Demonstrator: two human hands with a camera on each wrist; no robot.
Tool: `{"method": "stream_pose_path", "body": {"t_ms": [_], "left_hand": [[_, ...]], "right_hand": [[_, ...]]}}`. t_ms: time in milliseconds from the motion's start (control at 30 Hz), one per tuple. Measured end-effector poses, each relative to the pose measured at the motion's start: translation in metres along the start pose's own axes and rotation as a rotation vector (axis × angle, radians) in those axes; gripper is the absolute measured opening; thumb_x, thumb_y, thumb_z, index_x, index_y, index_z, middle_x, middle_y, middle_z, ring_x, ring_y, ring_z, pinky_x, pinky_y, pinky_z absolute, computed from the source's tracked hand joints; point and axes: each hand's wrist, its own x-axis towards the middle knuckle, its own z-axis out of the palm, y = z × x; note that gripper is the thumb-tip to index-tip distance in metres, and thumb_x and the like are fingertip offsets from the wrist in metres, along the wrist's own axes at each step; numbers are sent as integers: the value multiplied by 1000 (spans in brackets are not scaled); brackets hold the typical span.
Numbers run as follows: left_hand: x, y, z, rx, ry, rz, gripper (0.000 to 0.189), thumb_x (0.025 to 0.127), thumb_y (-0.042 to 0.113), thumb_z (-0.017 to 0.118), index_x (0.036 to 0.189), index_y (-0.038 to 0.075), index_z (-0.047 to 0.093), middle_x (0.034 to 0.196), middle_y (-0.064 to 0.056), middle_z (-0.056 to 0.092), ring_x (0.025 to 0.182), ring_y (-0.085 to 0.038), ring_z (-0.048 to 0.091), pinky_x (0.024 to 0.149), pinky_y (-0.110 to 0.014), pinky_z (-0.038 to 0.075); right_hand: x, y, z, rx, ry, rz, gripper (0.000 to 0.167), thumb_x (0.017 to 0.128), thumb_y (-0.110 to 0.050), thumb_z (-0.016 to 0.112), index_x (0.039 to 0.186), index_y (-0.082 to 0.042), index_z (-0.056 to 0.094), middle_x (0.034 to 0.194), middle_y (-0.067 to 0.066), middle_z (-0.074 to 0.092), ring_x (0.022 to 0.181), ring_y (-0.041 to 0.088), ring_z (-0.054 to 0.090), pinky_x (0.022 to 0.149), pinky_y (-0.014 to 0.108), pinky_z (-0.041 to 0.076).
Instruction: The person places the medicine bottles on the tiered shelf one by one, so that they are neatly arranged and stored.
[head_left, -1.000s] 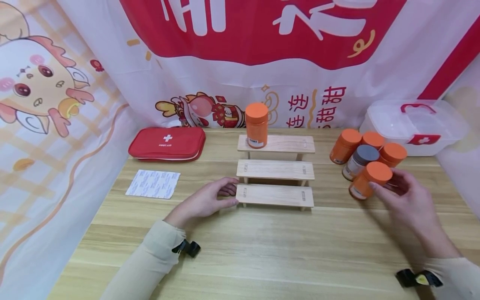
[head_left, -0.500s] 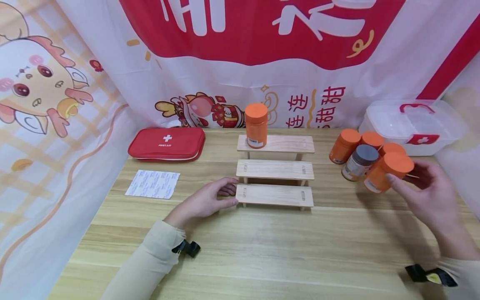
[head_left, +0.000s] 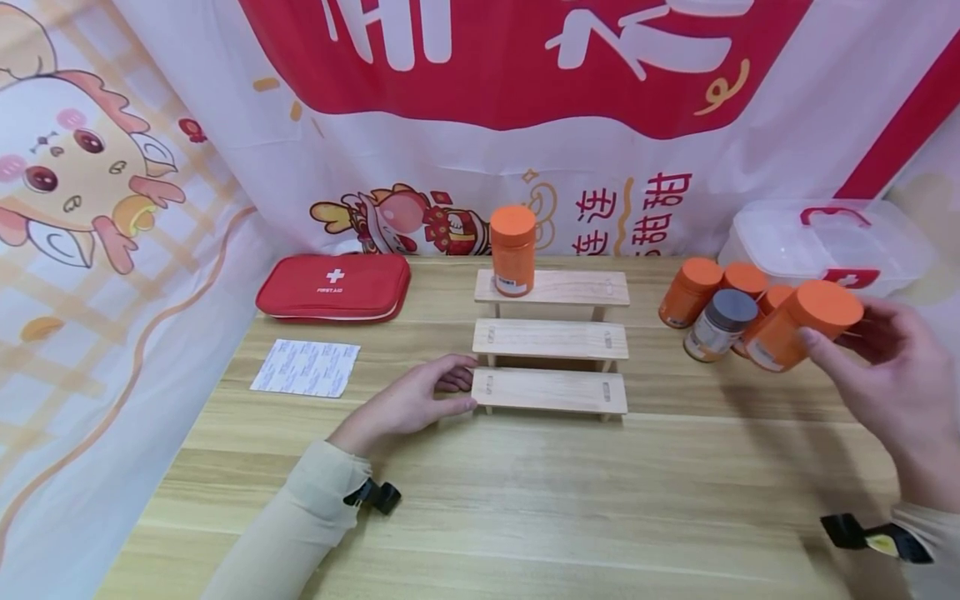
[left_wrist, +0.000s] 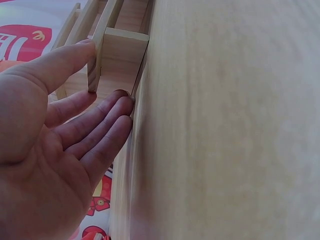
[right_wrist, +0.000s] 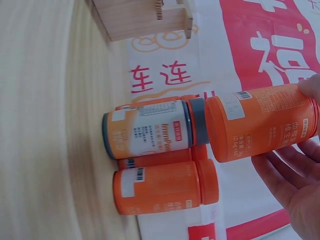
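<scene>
My right hand (head_left: 888, 375) holds an orange pill bottle (head_left: 806, 325) by its upper part, raised and tilted. In the right wrist view the held orange bottle (right_wrist: 265, 120) overlaps the grey lid of a white-and-orange bottle (right_wrist: 150, 129). A three-step wooden stand (head_left: 551, 392) is in the middle of the table. My left hand (head_left: 420, 396) is at its left end, thumb and index finger across the lowest board. In the left wrist view, thumb and index finger touch opposite edges of the board (left_wrist: 100, 50); the other fingers extend below. Another orange bottle (head_left: 513, 254) stands upright on the top step.
Several orange bottles (head_left: 690, 292) and the grey-lidded bottle (head_left: 720, 325) stand close together at the right. Behind them is a clear first-aid box (head_left: 832, 242). A red first-aid pouch (head_left: 333, 287) and a blister pack (head_left: 307, 368) lie at the left. A printed cloth (head_left: 450, 150) hangs behind.
My right hand has lifted the orange bottle off the table and moved it right and up, tilting it. My left hand has stayed at the stand.
</scene>
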Motion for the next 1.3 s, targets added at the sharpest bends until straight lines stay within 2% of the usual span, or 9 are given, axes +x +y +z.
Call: {"method": "stream_pose_path", "body": {"t_ms": [167,267,500,633,1000,1300], "left_hand": [[0,0,0,2,-1,-5,60,102,25,77,154,9,53,137,-8,70,129,-26,67,116,-47,54],[0,-1,0,6,0,-5,59,103,26,76,154,9,53,136,-8,70,129,-26,67,116,-48,55],[0,0,0,9,1,-15,59,102,26,77,154,10,53,137,-8,70,129,-25,67,116,-47,55],[0,0,0,5,2,-15,58,103,25,77,154,10,53,137,-8,69,129,-25,67,116,-47,55],[0,0,0,-3,1,-16,57,103,27,77,153,11,54,136,-6,70,128,-24,67,115,-47,55],[0,1,0,-5,-2,-16,57,102,26,77,153,11,54,136,-6,70,128,-23,67,115,-46,55]], "right_hand": [[3,-2,-1,-6,1,19,66,102,-19,76,161,-20,46,141,-15,56,116,-8,46,101,-5,40],[5,-5,0,-7,-3,26,66,103,-20,74,162,-22,45,146,-11,56,118,-8,45,103,-4,39],[11,-12,2,-13,8,28,64,101,-22,77,159,-23,49,137,-23,53,117,-6,47,104,-3,41],[16,-15,6,7,28,-9,62,99,-19,80,155,-20,54,130,-27,54,113,-6,51,101,-2,43],[31,-31,17,87,3,-46,61,94,-16,84,150,-16,58,122,-28,58,108,-6,58,90,-3,47],[40,-51,28,106,-50,-29,63,96,-19,82,152,-13,55,120,-28,57,107,-7,57,91,-2,48]]}}
